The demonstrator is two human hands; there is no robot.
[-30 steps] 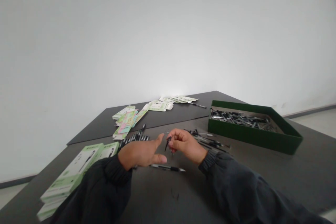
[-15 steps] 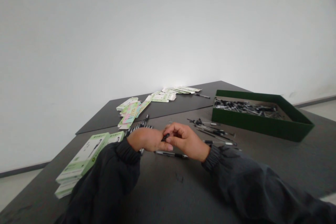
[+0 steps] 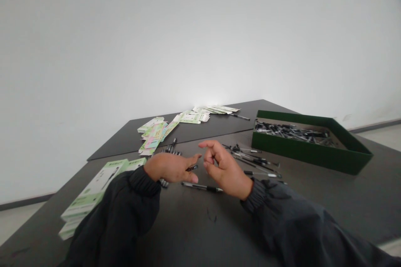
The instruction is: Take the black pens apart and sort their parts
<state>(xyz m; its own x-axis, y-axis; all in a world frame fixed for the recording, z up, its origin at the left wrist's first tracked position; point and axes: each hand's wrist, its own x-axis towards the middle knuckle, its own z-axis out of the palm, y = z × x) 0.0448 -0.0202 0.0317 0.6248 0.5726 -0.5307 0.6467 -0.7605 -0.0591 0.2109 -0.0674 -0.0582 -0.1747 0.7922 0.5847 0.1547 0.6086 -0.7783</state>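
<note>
My left hand [image 3: 172, 167] is closed around a pen, its dark end [image 3: 192, 168] showing between thumb and forefinger; the rest is hidden in the palm. A short gap to the right, my right hand [image 3: 224, 169] has its forefinger stretched out and the other fingers curled, with nothing visible in it. Below and between both hands lies a pen [image 3: 200, 187] with a clear barrel and black grip. A group of pens [image 3: 171, 149] lies behind my left hand, partly covered by it. Loose pens and pen parts [image 3: 257, 159] are scattered beyond my right hand.
A green box [image 3: 308, 152] filled with pens stands at the right. White-and-green pen boxes [image 3: 94, 190] are stacked at the left. Flat cartons [image 3: 191, 117] and coloured cartons [image 3: 153, 135] spread across the back of the dark table [image 3: 200, 233], along with another pen [image 3: 240, 117].
My hands have moved apart. My right fingers have come off the dark pen end, which stays in my left hand, and the right forefinger has straightened.
</note>
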